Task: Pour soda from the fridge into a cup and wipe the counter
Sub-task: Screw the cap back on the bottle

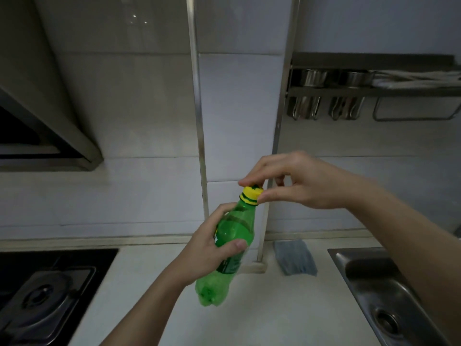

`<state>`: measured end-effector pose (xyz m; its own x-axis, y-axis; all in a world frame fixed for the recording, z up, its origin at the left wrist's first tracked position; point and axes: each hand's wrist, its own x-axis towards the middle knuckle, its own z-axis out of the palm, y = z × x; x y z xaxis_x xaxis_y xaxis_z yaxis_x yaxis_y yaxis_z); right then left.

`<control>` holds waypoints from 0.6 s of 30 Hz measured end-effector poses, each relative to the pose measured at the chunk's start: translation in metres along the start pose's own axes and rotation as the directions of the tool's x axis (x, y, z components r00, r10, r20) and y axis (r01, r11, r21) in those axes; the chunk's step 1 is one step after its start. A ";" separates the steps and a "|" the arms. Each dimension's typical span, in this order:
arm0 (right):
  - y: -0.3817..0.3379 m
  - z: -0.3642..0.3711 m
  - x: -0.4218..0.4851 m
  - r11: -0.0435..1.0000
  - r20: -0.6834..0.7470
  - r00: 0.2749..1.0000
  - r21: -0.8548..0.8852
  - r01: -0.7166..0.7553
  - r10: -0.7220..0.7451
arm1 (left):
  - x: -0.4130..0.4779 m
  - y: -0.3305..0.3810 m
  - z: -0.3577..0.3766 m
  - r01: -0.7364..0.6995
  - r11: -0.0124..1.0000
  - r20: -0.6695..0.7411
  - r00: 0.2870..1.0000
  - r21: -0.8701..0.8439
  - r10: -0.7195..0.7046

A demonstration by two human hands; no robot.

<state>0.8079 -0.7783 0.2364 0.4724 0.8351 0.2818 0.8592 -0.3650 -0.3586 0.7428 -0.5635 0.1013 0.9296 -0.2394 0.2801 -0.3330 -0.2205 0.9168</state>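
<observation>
A green plastic soda bottle (pixel 235 232) with a yellow cap (pixel 252 194) is held tilted above the white counter (pixel 287 308). My left hand (pixel 212 245) grips the bottle around its middle, over the label. My right hand (pixel 296 182) pinches the cap between thumb and fingertips. A blue-grey cloth (pixel 295 258) lies flat on the counter near the wall, to the right of the bottle. No cup is in view.
A black gas hob (pixel 42 293) fills the lower left and a steel sink (pixel 389 295) the lower right. A range hood (pixel 47 126) hangs upper left. A metal rack (pixel 369 91) with steel utensil holders sits on the wall, upper right, on upright posts.
</observation>
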 end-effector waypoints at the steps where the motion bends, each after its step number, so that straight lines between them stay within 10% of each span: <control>1: -0.003 -0.007 0.001 1.000 0.035 0.999 0.004 0.001 -0.001 | 0.001 0.002 -0.002 0.002 1.000 0.032 0.999 -0.022 -0.001; 6: -0.021 -0.025 0.006 0.993 0.074 0.996 -0.104 0.062 -0.054 | 0.004 0.008 -0.006 0.006 0.994 0.123 0.992 -0.106 0.007; 14: -0.024 0.003 0.013 0.882 -0.255 0.965 -0.438 -0.175 0.064 | 0.007 0.015 0.006 -0.045 0.994 0.064 0.997 -0.099 0.051; 18: -0.025 -0.021 0.006 0.939 -0.126 0.987 -0.315 -0.137 0.102 | 0.008 0.016 0.005 -0.041 0.989 0.010 0.999 -0.142 0.043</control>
<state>0.7930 -0.7728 0.2661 0.5785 0.7350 0.3538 0.8040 -0.5870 -0.0950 0.7443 -0.5735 0.1171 0.9131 -0.2576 0.3161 -0.3449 -0.0740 0.9357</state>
